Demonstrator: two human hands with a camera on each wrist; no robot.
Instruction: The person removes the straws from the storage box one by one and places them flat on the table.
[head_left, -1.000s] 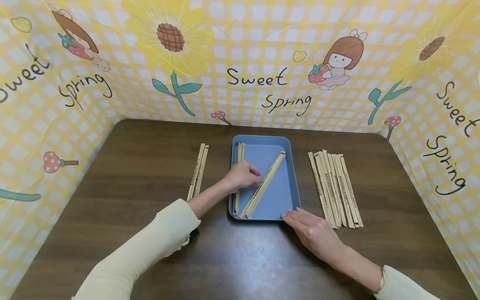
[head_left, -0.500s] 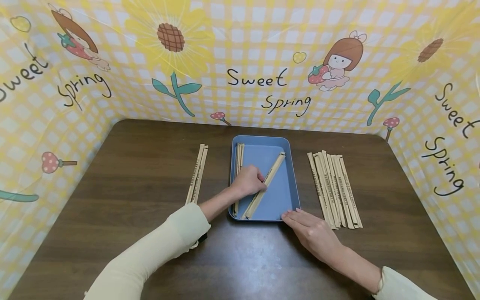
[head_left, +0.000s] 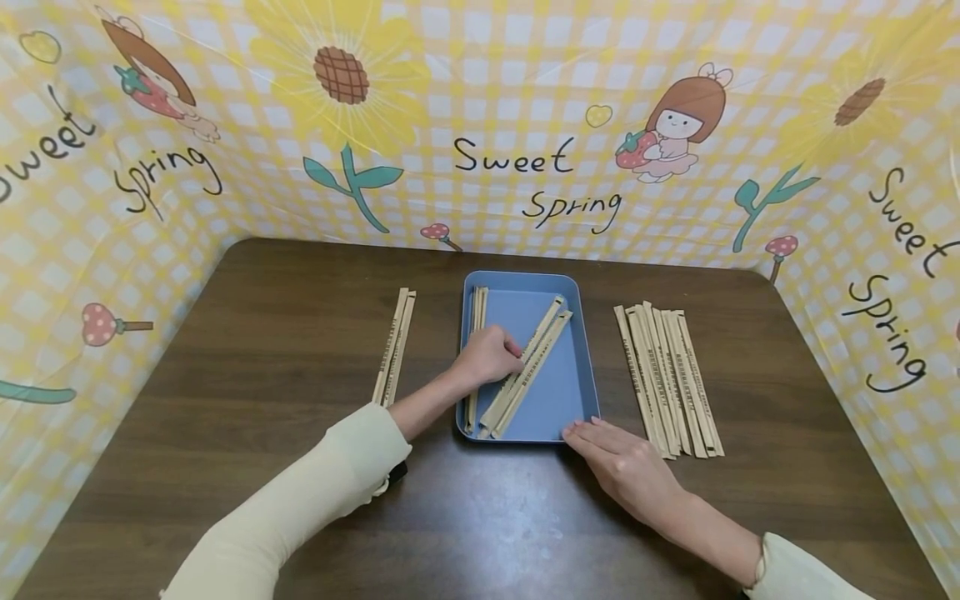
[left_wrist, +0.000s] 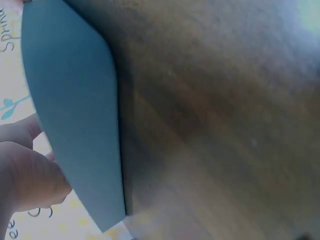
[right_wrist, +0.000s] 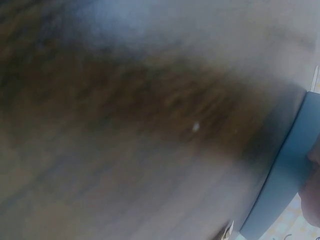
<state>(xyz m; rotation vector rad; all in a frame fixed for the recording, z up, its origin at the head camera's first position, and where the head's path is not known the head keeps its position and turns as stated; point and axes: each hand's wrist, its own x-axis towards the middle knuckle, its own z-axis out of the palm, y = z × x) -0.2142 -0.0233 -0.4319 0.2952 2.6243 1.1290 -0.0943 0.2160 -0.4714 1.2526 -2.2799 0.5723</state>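
Observation:
In the head view my left hand (head_left: pixel 491 354) is over the blue tray (head_left: pixel 581 358), thumb and bent fingers pinching a slim paper-wrapped stick (head_left: pixel 546 325) near its middle. Close along its right side lies a second paper-wrapped stick (head_left: pixel 534 373), also slanting. Several more wrapped sticks (head_left: pixel 480 304) stand lined up at the tray's left wall, partly hidden by the hand. My right hand (head_left: pixel 630 462) rests with nearly straight fingers against the tray's front right corner. Both wrist views show the tray's outer wall (left_wrist: pixel 80 100) edge-on, with the sticks inside hidden.
Left of the tray, a pair of wrapped sticks (head_left: pixel 393 346) lies on the brown table (head_left: pixel 285 333), partly behind the left sleeve. A row of several wrapped sticks (head_left: pixel 667 379) lies to its right. A yellow checked cloth (head_left: pixel 525 83) walls the back and sides.
My left hand first came down onto the two slanting sticks, then shifted slightly back and left. The sticks, close together before, now lie apart. My right hand has stayed at the tray corner.

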